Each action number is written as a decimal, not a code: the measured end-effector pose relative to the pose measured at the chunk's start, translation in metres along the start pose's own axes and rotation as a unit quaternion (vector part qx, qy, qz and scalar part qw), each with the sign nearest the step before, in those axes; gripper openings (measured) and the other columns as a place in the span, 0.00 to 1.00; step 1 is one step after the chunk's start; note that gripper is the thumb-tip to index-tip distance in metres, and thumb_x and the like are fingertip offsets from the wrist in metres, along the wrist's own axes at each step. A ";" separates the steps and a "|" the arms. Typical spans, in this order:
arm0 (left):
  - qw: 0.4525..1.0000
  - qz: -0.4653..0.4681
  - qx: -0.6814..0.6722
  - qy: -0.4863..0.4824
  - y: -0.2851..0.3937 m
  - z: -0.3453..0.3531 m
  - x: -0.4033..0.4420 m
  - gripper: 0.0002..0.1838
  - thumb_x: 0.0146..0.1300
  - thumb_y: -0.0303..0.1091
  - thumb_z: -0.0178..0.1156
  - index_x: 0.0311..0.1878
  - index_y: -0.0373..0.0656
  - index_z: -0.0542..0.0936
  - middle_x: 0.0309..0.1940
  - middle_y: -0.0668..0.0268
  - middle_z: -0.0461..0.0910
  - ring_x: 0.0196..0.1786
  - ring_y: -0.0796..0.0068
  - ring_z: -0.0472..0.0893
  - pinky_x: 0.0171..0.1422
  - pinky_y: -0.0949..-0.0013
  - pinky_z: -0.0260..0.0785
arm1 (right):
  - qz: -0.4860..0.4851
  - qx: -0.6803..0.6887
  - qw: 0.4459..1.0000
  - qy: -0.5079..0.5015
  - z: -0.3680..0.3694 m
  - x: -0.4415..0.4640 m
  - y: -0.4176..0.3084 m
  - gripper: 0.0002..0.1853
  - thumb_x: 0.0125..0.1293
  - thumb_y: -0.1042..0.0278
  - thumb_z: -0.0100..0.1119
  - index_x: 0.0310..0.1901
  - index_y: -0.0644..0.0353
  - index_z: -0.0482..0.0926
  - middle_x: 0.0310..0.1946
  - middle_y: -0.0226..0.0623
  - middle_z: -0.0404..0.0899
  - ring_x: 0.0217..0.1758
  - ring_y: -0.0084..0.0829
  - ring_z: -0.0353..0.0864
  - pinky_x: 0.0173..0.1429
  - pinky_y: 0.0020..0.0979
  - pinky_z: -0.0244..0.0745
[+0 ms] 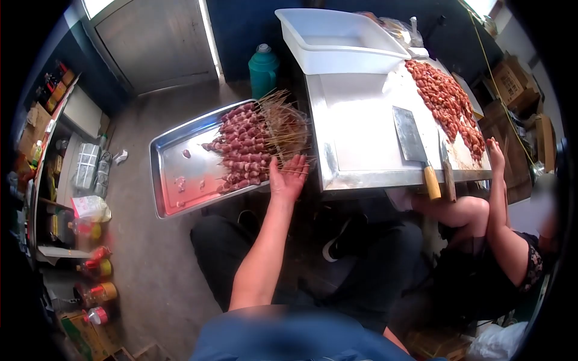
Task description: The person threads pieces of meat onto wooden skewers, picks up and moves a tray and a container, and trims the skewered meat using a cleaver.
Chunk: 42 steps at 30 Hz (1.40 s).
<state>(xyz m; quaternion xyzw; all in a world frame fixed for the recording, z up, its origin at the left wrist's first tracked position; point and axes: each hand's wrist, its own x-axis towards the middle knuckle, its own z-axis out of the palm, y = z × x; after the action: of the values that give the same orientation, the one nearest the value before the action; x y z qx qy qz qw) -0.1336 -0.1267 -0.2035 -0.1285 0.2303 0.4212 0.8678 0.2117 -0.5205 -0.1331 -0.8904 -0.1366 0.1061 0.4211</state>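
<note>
Dark red meat skewers (244,141) are lying in close rows toward the right of a metal tray (180,138), their bare stick ends (278,114) pointing toward the table (355,120), so I am judging that a fair batch is already threaded. The person's left hand (289,173) is resting palm up by those sticks, fingers loosely extended and clamping nothing that I can make out, while the right hand is falling out of sight, its state untold. Much seems to be remaining: a large heap of loose meat pieces (442,99) is lying unthreaded on the table, near a co-worker's hand (495,155).
</note>
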 end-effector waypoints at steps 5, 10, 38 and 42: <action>0.996 -0.003 -0.039 0.082 0.000 0.001 0.013 0.30 0.61 0.55 0.62 0.51 0.37 0.71 0.46 0.56 0.75 0.55 0.57 0.75 0.66 0.48 0.66 | -0.007 -0.014 1.000 0.005 -0.005 0.026 -0.019 0.09 0.66 0.69 0.55 0.41 0.65 0.80 0.35 0.37 0.83 0.37 0.27 0.79 0.44 0.30 0.74; 0.996 0.007 -0.034 0.088 0.000 -0.006 0.015 0.25 0.60 0.55 0.64 0.43 0.40 0.71 0.39 0.61 0.74 0.48 0.59 0.76 0.59 0.50 0.71 | -0.003 -0.023 1.000 0.004 -0.004 0.028 -0.020 0.09 0.66 0.69 0.55 0.40 0.65 0.80 0.35 0.37 0.83 0.37 0.27 0.79 0.44 0.30 0.74; 0.992 0.016 0.004 0.126 0.006 -0.036 0.041 0.26 0.68 0.49 0.56 0.51 0.30 0.71 0.48 0.52 0.76 0.48 0.57 0.79 0.49 0.57 0.77 | 0.052 -0.047 0.996 -0.061 0.052 -0.091 0.082 0.08 0.65 0.70 0.55 0.39 0.65 0.80 0.33 0.36 0.83 0.34 0.27 0.78 0.42 0.30 0.74; 0.988 0.011 0.087 0.125 -0.001 -0.014 0.012 0.32 0.65 0.53 0.56 0.59 0.34 0.65 0.48 0.56 0.75 0.51 0.59 0.77 0.55 0.55 0.72 | 0.068 -0.055 0.992 -0.096 0.072 -0.129 0.119 0.08 0.65 0.70 0.55 0.39 0.65 0.80 0.33 0.36 0.83 0.34 0.27 0.78 0.42 0.30 0.74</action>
<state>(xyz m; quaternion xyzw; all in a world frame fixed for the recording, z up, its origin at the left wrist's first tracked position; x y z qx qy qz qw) -0.1305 -0.1254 -0.2220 -0.1016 0.3745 0.3899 0.8351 0.0865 -0.5840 -0.2614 -0.9053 -0.1208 0.2117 0.3479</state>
